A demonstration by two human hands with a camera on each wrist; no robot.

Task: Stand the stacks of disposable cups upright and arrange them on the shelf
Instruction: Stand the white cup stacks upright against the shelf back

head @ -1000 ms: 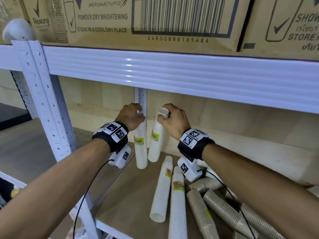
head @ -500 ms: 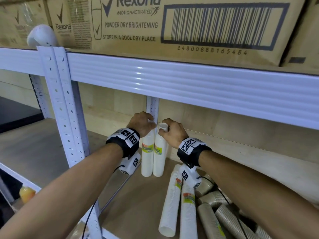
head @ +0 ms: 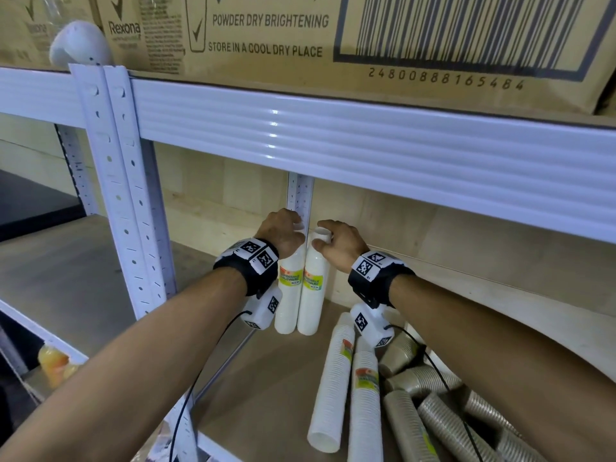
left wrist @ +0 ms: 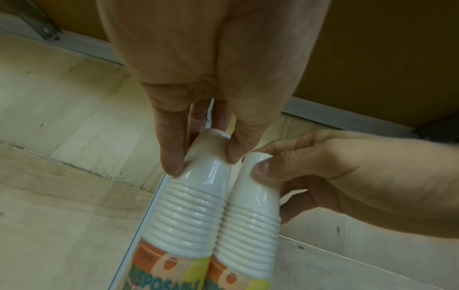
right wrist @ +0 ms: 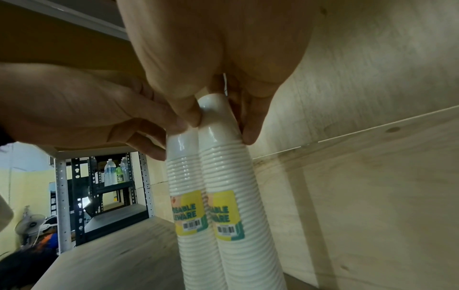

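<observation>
At twelve o'clock from the person, deep on the shelf board [head: 266, 388] by the rear post [head: 301, 195], two white cup stacks stand upright and touching. The left hand [head: 281, 230] pinches the top of the left stack [head: 289, 295]; the right hand [head: 338, 243] pinches the top of the right stack [head: 312, 295]. Both long axes run vertical, straight down from the fingers. Toward five o'clock, two more white stacks [head: 333, 385] lie flat, long axes pointing away, with brown stacks [head: 433, 415] jumbled beyond; the right hand is nearer these. The standing pair looks settled, so letting go seems next; the upper shelf beam [head: 366, 145] hangs low overhead.
</observation>
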